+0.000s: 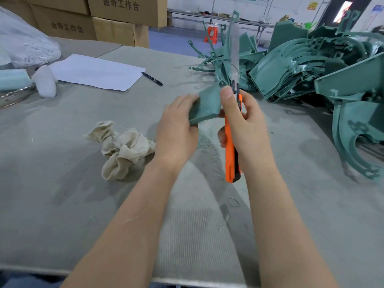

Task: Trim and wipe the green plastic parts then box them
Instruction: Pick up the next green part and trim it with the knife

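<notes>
Your left hand (176, 129) grips a curved green plastic part (205, 104); your right hand (242, 119) grips an orange utility knife (231, 150) above the grey tabletop (62, 163), blade up.

A grey felt-covered desk (62, 163) carries a white sheet of paper (93, 72) at its far left; a black pen (152, 78) lies just beside the sheet's right corner; a white fluffy lump (45, 81) sits at the sheet's left edge, with a pale green block (12, 79) and a metal rim (14, 97) further left; a crumpled clear plastic bag (25, 44) bulges behind them; beyond the desk, an orange stool (212, 33) stands on a blue floor (170, 41).
</notes>
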`<act>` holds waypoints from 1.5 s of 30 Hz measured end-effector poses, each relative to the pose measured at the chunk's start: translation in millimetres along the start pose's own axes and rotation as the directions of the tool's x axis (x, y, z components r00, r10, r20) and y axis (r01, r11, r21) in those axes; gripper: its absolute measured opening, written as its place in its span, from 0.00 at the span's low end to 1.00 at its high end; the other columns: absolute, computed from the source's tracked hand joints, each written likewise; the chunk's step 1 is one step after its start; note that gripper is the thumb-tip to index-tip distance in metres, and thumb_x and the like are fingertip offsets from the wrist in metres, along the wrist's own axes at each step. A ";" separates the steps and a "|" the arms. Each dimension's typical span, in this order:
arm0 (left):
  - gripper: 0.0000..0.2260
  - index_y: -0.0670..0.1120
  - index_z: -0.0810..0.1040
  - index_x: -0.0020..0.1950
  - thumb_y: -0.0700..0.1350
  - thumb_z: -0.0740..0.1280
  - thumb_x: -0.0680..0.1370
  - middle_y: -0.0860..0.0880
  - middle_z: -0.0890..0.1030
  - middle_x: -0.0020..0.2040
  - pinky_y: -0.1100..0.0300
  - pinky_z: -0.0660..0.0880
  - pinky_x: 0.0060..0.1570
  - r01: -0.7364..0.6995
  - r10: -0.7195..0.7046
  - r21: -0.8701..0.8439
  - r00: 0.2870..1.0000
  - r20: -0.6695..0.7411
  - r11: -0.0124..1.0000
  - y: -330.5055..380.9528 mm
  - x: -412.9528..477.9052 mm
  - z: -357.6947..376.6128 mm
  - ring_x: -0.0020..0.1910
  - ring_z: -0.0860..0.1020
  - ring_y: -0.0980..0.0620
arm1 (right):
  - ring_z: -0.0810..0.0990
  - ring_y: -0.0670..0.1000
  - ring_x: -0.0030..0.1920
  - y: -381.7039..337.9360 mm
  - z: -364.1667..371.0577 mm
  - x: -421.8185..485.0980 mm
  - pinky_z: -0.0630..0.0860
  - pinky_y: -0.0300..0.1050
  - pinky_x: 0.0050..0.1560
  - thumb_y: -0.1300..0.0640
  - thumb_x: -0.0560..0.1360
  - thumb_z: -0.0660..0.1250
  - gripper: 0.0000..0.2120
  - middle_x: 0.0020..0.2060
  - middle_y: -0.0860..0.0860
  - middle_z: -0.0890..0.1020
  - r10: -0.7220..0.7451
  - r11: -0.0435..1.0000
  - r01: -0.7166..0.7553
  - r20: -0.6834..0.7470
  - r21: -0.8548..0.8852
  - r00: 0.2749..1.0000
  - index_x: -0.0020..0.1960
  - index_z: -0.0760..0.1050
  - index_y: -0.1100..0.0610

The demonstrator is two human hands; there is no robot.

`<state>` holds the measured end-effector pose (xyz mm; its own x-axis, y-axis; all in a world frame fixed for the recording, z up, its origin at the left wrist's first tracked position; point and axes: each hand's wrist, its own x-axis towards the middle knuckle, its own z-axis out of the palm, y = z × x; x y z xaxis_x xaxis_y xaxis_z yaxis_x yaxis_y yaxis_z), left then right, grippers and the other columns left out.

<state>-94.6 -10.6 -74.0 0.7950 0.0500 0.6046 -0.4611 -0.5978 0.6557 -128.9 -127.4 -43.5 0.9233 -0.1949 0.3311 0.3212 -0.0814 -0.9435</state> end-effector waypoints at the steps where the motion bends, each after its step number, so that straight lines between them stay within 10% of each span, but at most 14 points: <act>1: 0.27 0.42 0.74 0.66 0.28 0.60 0.68 0.45 0.76 0.64 0.57 0.67 0.63 -0.043 0.044 0.088 0.999 -0.004 0.995 -0.1 0.1 0.5 0.62 0.73 0.47 | 0.69 0.49 0.22 0.9 -0.7 1.4 0.68 0.38 0.23 0.46 0.76 0.68 0.11 0.29 0.49 0.72 0.031 0.998 -0.031 0.010 0.059 0.999 0.43 0.72 0.52; 6: 0.34 0.50 0.60 0.77 0.49 0.70 0.74 0.46 0.53 0.78 0.46 0.48 0.74 -0.142 0.093 0.285 0.980 0.176 0.948 -3.6 -2.7 3.4 0.77 0.51 0.45 | 0.66 0.47 0.21 9.2 -12.3 11.8 0.66 0.38 0.23 0.66 0.74 0.64 0.03 0.30 0.56 0.69 0.067 0.997 -0.061 -0.125 0.050 0.990 0.44 0.72 0.67; 10: 0.53 0.54 0.46 0.79 0.75 0.64 0.62 0.53 0.47 0.79 0.61 0.48 0.73 0.254 -0.187 -0.230 0.942 0.278 0.939 -3.3 1.7 -4.7 0.77 0.48 0.58 | 0.67 0.47 0.20 11.8 -30.0 19.1 0.66 0.36 0.23 0.66 0.73 0.65 0.07 0.25 0.49 0.73 0.094 0.993 -0.077 -0.210 0.092 0.973 0.40 0.72 0.57; 13: 0.32 0.48 0.66 0.71 0.64 0.67 0.73 0.50 0.73 0.70 0.59 0.73 0.58 0.575 -0.482 -0.579 0.813 0.327 0.578 -8.5 11.5 -14.0 0.60 0.77 0.58 | 0.67 0.46 0.20 13.5 -36.6 19.4 0.66 0.36 0.23 0.66 0.74 0.65 0.08 0.24 0.45 0.75 0.123 0.986 -0.112 -0.091 0.120 0.988 0.42 0.74 0.55; 15: 0.13 0.46 0.82 0.54 0.52 0.69 0.74 0.48 0.84 0.53 0.58 0.80 0.40 0.692 -0.475 -0.680 0.696 0.538 0.243 -16.3 14.0 -21.1 0.45 0.84 0.53 | 0.67 0.46 0.22 14.8 -35.7 17.7 0.67 0.36 0.23 0.67 0.75 0.65 0.08 0.27 0.46 0.76 0.130 0.984 -0.130 0.012 0.119 0.991 0.42 0.75 0.55; 17: 0.08 0.46 0.86 0.44 0.48 0.71 0.70 0.47 0.86 0.46 0.57 0.80 0.35 0.728 -0.404 -0.675 0.657 0.636 0.122 -17.2 11.0 -27.8 0.41 0.85 0.50 | 0.68 0.45 0.23 15.0 -32.9 17.0 0.67 0.36 0.23 0.67 0.75 0.65 0.09 0.27 0.45 0.77 0.127 0.981 -0.132 0.045 0.140 0.991 0.41 0.75 0.55; 21: 0.04 0.45 0.81 0.47 0.42 0.67 0.77 0.47 0.86 0.43 0.54 0.82 0.36 0.632 -0.456 -0.769 0.716 0.529 0.100 -11.2 11.2 -26.7 0.40 0.85 0.50 | 0.70 0.46 0.22 19.0 -31.7 19.5 0.70 0.39 0.25 0.51 0.78 0.66 0.10 0.27 0.44 0.78 0.080 0.997 -0.079 -0.090 0.021 0.993 0.41 0.73 0.54; 25: 0.03 0.44 0.78 0.48 0.41 0.66 0.79 0.47 0.86 0.41 0.52 0.82 0.46 0.450 -0.587 -0.892 0.711 0.387 -0.043 -14.4 17.7 -33.6 0.41 0.85 0.49 | 0.73 0.55 0.30 29.9 -30.0 22.8 0.75 0.56 0.35 0.33 0.75 0.55 0.35 0.30 0.56 0.76 -0.019 0.942 -0.058 -0.226 -0.329 0.974 0.45 0.73 0.67; 38: 0.03 0.43 0.78 0.49 0.40 0.65 0.79 0.48 0.85 0.38 0.61 0.78 0.31 0.460 -0.594 -0.888 0.720 0.358 0.023 -16.3 18.5 -30.7 0.36 0.84 0.51 | 0.70 0.58 0.29 39.7 -21.9 20.0 0.76 0.61 0.34 0.35 0.76 0.58 0.33 0.33 0.66 0.75 -0.082 0.876 0.010 -0.130 -0.483 0.988 0.38 0.69 0.67; 45: 0.03 0.43 0.78 0.48 0.40 0.65 0.79 0.49 0.85 0.36 0.63 0.77 0.29 0.456 -0.598 -0.889 0.724 0.344 0.042 -16.8 18.8 -32.0 0.33 0.84 0.52 | 0.66 0.51 0.29 45.6 -21.0 21.6 0.67 0.53 0.31 0.31 0.72 0.58 0.35 0.28 0.54 0.68 0.003 0.905 -0.044 -0.097 -0.424 0.995 0.40 0.68 0.67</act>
<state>-84.6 26.0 -59.2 0.9867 0.1191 -0.1102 -0.0069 0.7091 0.7051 -98.7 -155.8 -79.1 0.8994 -0.2885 0.3283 0.1610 -0.4797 -0.8625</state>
